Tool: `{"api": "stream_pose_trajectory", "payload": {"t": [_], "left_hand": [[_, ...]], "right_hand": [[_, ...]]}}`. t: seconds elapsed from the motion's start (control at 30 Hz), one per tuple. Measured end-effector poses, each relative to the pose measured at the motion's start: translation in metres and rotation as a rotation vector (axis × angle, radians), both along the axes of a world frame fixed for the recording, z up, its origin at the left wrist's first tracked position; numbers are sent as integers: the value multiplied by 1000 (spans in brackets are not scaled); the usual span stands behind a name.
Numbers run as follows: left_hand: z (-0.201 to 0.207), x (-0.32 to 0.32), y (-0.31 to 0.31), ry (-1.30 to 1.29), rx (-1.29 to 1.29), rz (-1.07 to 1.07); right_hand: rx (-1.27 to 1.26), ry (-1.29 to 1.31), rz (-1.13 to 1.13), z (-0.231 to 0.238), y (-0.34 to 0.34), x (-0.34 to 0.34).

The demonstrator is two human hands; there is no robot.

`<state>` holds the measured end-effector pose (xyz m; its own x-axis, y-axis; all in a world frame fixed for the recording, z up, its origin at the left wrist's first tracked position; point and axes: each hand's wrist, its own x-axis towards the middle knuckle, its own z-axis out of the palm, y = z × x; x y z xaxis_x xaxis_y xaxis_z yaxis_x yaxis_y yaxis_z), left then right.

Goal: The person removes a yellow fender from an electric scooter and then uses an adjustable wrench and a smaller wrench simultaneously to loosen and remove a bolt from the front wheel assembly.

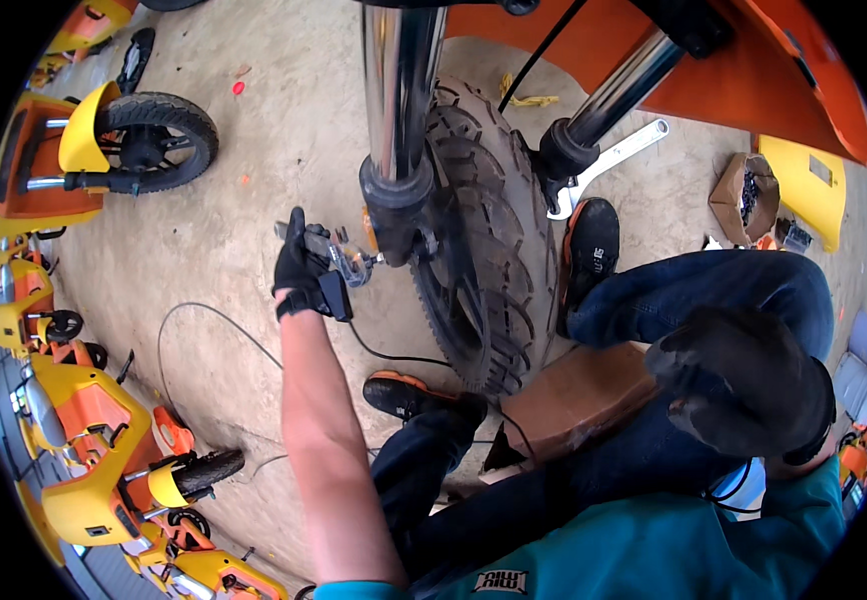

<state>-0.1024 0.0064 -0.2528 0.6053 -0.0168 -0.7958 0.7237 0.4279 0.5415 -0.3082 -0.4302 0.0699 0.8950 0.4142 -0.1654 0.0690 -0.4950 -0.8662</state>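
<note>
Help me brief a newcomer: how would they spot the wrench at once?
Find the treaded tyre, mid-picture. To its right, just beyond the toe of the right shoe, a wrench lies on the floor. Unlike the chrome fork leg slanting above it, it ends in a ring.

B/w lettered patch (pixel 501 582) on teal shirt (pixel 624 540); sm. wht. lettering (pixel 599 252) on R blk. shoe (pixel 594 225), too tiny to read.

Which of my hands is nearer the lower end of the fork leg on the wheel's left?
Left. Your left hand is just left of the fork leg, holding a grey tool; your right hand is farther off, right of the wheel.
</note>
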Motion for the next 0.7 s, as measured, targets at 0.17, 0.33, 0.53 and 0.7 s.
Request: {"api": "stream_pose_trajectory", "payload": {"t": [0.17,0.33,0.53,0.7], "left_hand": [[-22,-73,6,-140,-139,293],[-48,-153,4,-297,-455,665],[9,-202,-16,-290,-381,880],[120,-203,-50,-555,-157,863]], "right_hand": [[37,-41,-20,6,-2,-8],[101,41,-25,15,-13,-17],[126,-49,-33,13,-24,-32],[119,-18,-6,16,-25,-40]]}}
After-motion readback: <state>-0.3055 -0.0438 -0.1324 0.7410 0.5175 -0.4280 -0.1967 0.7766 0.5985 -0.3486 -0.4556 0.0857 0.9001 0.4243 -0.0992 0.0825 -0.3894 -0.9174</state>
